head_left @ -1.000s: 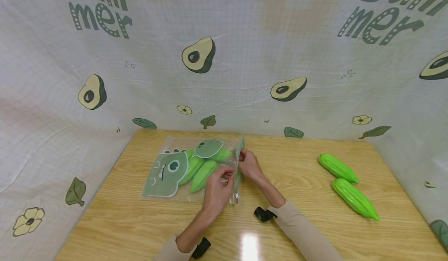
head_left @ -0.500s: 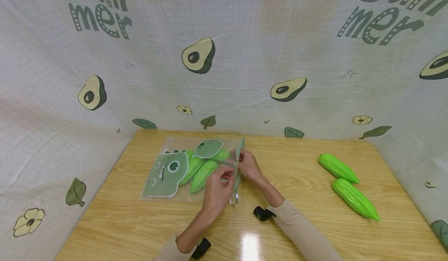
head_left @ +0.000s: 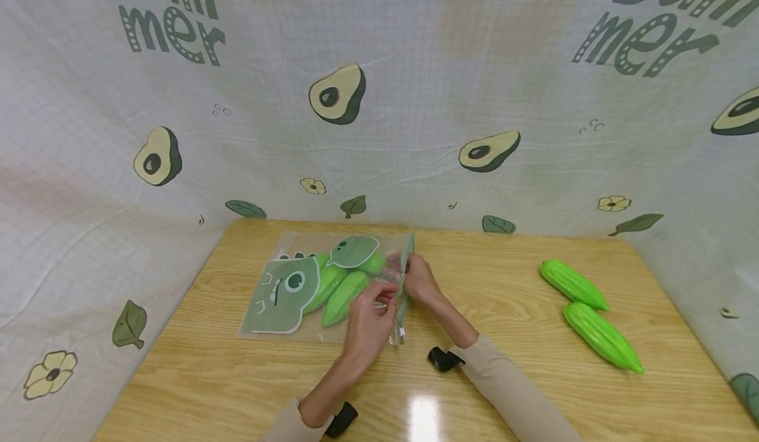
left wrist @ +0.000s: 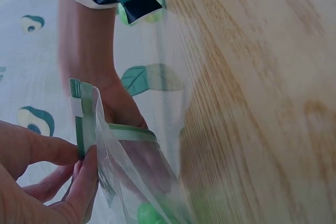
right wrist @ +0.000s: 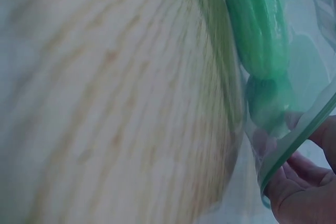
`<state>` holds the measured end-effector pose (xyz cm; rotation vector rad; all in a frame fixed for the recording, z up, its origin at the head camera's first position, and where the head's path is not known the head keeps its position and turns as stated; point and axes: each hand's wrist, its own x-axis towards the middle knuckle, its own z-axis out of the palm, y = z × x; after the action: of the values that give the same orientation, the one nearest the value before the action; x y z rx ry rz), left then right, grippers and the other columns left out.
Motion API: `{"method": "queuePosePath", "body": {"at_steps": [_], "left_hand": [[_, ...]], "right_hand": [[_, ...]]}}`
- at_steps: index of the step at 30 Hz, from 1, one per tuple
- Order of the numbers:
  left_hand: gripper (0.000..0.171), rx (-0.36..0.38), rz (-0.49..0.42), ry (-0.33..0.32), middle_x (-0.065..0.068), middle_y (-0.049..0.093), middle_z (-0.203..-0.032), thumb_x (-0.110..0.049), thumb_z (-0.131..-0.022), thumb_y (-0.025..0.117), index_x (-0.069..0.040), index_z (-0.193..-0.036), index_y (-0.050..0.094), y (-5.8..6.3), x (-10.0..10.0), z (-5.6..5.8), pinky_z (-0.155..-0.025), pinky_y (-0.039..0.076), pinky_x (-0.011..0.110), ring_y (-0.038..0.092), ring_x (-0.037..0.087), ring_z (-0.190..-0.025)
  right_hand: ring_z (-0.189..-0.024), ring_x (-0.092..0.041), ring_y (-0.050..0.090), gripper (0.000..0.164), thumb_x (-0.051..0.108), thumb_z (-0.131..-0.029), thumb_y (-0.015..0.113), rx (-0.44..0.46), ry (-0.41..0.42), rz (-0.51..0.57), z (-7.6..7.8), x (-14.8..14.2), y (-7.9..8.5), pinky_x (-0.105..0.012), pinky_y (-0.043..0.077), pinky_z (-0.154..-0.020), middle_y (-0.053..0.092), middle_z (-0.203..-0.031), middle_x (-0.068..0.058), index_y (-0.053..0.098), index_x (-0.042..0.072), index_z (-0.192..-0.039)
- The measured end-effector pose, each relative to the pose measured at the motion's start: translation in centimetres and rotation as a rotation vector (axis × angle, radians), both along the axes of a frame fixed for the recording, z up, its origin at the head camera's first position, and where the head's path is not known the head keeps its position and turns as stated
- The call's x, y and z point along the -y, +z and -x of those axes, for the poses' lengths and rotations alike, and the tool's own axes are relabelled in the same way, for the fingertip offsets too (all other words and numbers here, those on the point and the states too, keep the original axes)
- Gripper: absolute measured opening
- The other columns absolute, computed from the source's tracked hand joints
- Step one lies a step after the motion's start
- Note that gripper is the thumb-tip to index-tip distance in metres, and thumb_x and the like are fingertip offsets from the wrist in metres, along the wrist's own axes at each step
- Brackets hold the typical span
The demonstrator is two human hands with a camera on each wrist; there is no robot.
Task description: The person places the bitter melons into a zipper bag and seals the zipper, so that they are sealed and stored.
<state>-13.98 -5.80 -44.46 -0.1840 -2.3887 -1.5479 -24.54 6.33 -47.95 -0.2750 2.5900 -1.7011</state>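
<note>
A clear zip bag [head_left: 370, 330] with a green dinosaur print lies on the table, its mouth to the right. Inside are three bright green, ridged gourd-like vegetables [head_left: 344, 299]. My left hand [head_left: 369, 320] pinches the near lip of the mouth between thumb and fingers, by the white slider [left wrist: 76, 107]. My right hand [head_left: 420, 280] reaches in through the mouth, its fingers showing through the film close to the end of one vegetable [right wrist: 270, 103]. In the left wrist view those fingers lie extended behind the plastic.
Two more green ridged vegetables [head_left: 601, 335] lie side by side on the right of the wooden table [head_left: 504, 284]. A white cloth [head_left: 403, 99] printed with avocados hangs behind and along both sides.
My right hand's fingers have gone further into the bag, and the vegetable by the mouth has shifted slightly left, inward. My left hand stays at the lip.
</note>
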Motion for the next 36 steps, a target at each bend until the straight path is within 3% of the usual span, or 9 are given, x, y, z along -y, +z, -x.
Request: {"method": "queuePosePath", "body": {"at_steps": [9,22,36], "left_hand": [[0.02,-0.001,-0.004,-0.006,0.013,0.071,-0.095,0.013,-0.087,0.067,0.003,-0.104,0.072,-0.1,0.0,0.0,-0.072,0.059,0.021,0.07,0.025,-0.087],[0.02,0.041,-0.008,-0.004,0.01,0.07,-0.096,0.011,-0.089,0.067,0.001,-0.105,0.073,0.1,0.1,0.0,-0.074,0.06,0.023,0.069,0.023,-0.089],[0.021,0.037,-0.015,-0.007,0.011,0.07,-0.096,0.012,-0.088,0.067,0.002,-0.106,0.073,0.1,0.1,0.0,-0.073,0.06,0.022,0.069,0.025,-0.089]], "right_hand": [[-0.108,-0.035,0.069,0.027,0.009,-0.09,0.077,-0.013,0.017,0.001,0.2,0.0,0.1,-0.047,0.056,-0.096,0.074,-0.11,-0.02,0.072,-0.004,-0.113],[-0.114,-0.041,0.067,0.03,-0.006,-0.089,0.066,0.049,0.045,0.035,-0.3,-0.7,0.3,-0.046,0.056,-0.097,0.07,-0.116,-0.026,0.067,-0.01,-0.118],[-0.105,-0.035,0.069,0.026,-0.001,-0.094,0.064,0.025,0.084,0.016,-0.9,-2.2,0.8,-0.041,0.058,-0.091,0.072,-0.111,-0.023,0.067,-0.008,-0.12]]}}
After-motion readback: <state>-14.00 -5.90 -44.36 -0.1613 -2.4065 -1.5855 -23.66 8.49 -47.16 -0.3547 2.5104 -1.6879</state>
